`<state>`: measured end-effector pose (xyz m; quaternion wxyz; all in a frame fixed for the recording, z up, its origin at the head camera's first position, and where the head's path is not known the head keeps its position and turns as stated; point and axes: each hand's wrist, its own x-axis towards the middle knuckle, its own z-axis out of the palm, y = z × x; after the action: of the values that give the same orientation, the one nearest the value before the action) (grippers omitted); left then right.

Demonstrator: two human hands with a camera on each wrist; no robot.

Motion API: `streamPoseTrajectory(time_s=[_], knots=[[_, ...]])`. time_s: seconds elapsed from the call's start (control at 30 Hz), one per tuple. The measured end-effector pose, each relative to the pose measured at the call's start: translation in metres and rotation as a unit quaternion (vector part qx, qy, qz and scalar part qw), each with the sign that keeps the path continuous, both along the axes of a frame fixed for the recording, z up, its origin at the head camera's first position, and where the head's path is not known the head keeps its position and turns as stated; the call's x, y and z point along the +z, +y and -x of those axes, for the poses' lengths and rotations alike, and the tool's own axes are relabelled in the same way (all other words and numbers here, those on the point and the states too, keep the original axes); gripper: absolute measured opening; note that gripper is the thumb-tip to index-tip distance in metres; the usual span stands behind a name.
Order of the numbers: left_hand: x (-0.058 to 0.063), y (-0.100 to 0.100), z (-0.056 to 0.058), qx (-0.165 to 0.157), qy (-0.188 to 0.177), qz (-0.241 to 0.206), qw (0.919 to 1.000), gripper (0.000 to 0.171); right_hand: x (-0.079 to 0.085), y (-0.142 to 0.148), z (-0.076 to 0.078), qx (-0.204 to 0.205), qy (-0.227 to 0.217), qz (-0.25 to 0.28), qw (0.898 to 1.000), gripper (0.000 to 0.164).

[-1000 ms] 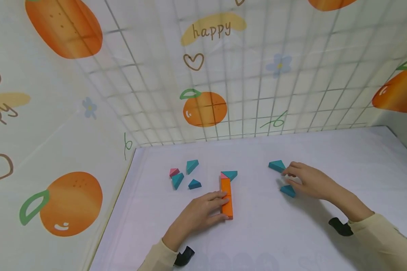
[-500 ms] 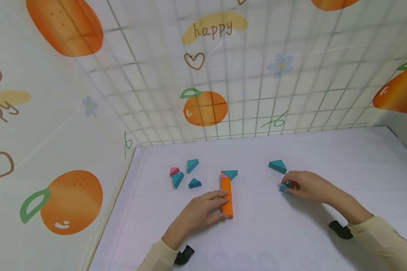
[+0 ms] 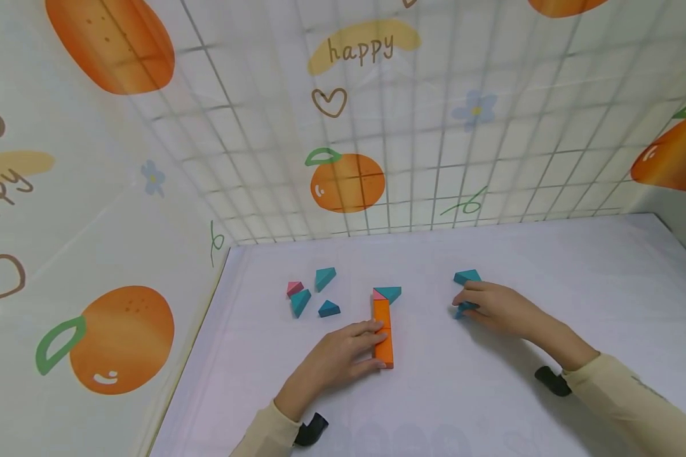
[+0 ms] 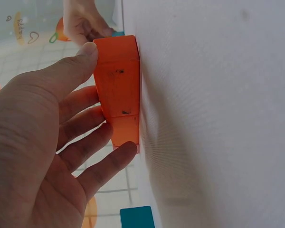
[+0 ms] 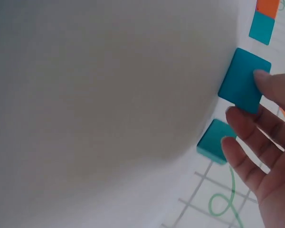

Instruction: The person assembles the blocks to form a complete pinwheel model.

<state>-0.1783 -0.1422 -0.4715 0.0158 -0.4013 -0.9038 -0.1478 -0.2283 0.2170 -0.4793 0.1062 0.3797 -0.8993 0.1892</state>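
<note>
My left hand (image 3: 334, 355) rests its fingertips on a row of orange blocks (image 3: 383, 346) lying end to end. In the left wrist view, its fingers are nearly straight along one side of the orange blocks (image 4: 118, 85). A small pink triangular block (image 3: 380, 295) and a teal triangular block (image 3: 391, 294) sit at the row's far end. My right hand (image 3: 505, 311) pinches another teal triangular block (image 5: 242, 78) between thumb and fingers, low over the table. Just beyond it lies one more teal triangular block (image 3: 466, 276), partly behind the fingers.
Several loose triangular blocks lie left of the row: teal blocks (image 3: 324, 278) and a pink one (image 3: 294, 289). The white table (image 3: 434, 393) ends at a patterned wall sheet (image 3: 406, 190) behind and another on the left.
My right hand has taken hold of the nearer teal triangular block on the right and moved it slightly left. My left hand stays on the orange row.
</note>
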Motion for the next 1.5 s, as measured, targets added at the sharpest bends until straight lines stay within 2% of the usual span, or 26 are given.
streamPoseTrajectory(time_s=[0.13, 0.23, 0.37, 0.5, 0.7, 0.87, 1.23, 1.5], knots=[[0.000, 0.001, 0.000, -0.003, 0.002, -0.005, 1.0000, 0.050, -0.001, -0.004, 0.002, 0.010, 0.026, -0.005, 1.000, 0.031], [0.000, 0.001, 0.001, -0.007, 0.005, -0.008, 0.9999, 0.050, 0.001, -0.003, 0.000, 0.001, 0.050, 0.003, 0.999, 0.034], [0.001, 0.003, 0.001, -0.007, 0.007, -0.007, 0.9999, 0.051, 0.006, -0.002, -0.008, -0.017, 0.072, 0.022, 0.997, 0.028], [0.002, 0.003, 0.002, -0.004, 0.006, -0.004, 1.0000, 0.052, 0.008, -0.003, -0.019, -0.017, 0.042, 0.018, 0.999, 0.027], [0.004, 0.002, 0.001, 0.002, -0.004, 0.004, 1.0000, 0.051, 0.002, -0.006, -0.026, -0.011, 0.008, -0.024, 1.000, 0.042], [0.004, 0.002, 0.000, 0.006, -0.007, 0.005, 0.9999, 0.051, -0.001, -0.008, -0.020, -0.015, -0.004, -0.035, 0.999, 0.048], [0.002, 0.003, 0.001, -0.004, 0.006, -0.002, 1.0000, 0.051, 0.001, -0.014, -0.010, -0.021, -0.007, -0.032, 0.999, 0.046], [0.002, 0.002, 0.000, 0.004, 0.002, 0.003, 1.0000, 0.052, 0.005, -0.028, 0.005, -0.030, -0.059, -0.031, 0.997, 0.043]])
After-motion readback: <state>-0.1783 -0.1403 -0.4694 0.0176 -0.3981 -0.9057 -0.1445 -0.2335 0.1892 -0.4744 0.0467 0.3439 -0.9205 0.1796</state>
